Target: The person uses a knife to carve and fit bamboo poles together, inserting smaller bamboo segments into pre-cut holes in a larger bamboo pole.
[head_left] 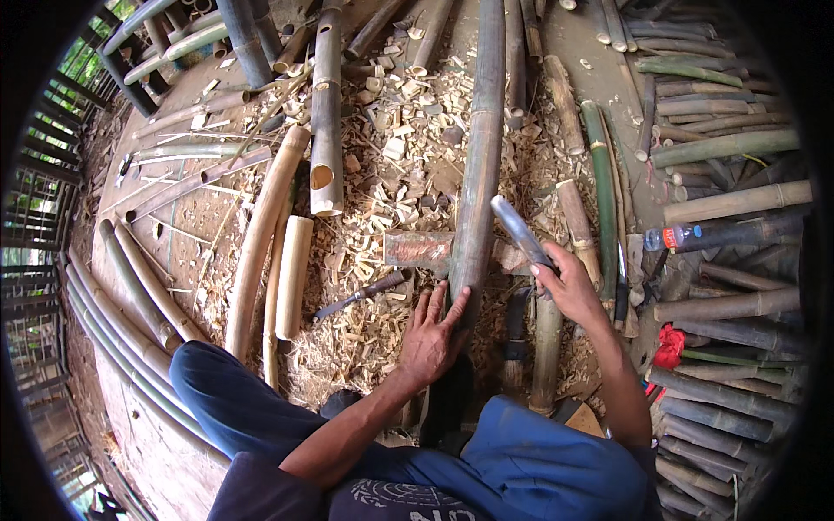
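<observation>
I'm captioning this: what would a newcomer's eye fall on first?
Probably the long central bamboo pole, its near part under the left hand, and the blade in the right hand beside it. Pale chips lie on both sides; a red bundle stands out among poles at right.

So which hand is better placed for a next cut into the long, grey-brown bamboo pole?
Probably the right hand: it holds the silver, straight-bladed metal knife, just beside the pole. The left hand rests on the pole's near end, seemingly better placed for steadying.
</observation>
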Demonstrator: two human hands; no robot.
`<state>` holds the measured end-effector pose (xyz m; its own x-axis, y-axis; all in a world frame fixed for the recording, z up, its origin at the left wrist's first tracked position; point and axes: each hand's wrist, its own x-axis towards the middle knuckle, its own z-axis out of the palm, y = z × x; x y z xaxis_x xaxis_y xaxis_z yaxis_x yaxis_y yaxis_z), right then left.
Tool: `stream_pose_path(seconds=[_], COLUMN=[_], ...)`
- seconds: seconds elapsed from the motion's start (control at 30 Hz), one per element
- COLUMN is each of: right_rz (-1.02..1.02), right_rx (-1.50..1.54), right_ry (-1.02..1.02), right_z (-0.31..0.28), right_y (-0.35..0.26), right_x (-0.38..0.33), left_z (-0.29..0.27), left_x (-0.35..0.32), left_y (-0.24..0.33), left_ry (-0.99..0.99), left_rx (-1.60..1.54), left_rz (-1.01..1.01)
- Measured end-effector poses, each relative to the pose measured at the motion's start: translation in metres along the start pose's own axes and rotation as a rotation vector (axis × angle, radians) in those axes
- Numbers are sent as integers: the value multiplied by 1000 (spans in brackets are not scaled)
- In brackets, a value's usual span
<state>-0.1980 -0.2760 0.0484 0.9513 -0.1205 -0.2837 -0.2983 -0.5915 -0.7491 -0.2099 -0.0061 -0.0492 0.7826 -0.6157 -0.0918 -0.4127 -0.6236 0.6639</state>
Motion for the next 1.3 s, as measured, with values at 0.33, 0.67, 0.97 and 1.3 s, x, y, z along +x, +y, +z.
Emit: stream_pose_path(seconds=[0.33, 0.67, 0.97, 1.3], right_rz=[-195, -371, -183, 19], right_rx=[-723, -861, -1022, 759], right_ry=[-227, -219, -172, 340], right_z=[-3, 1, -45, 38], right_y=[-51, -46, 29, -10], right_x=[46, 43, -17, -57], left_z=[15, 15, 0, 2], left_x=[-17, -15, -12, 40], left_y=[5, -3, 3, 56], left_ry=[61, -2, -10, -111], left_rx=[-491, -442, -286, -639], left_rz=[-331, -313, -335, 214])
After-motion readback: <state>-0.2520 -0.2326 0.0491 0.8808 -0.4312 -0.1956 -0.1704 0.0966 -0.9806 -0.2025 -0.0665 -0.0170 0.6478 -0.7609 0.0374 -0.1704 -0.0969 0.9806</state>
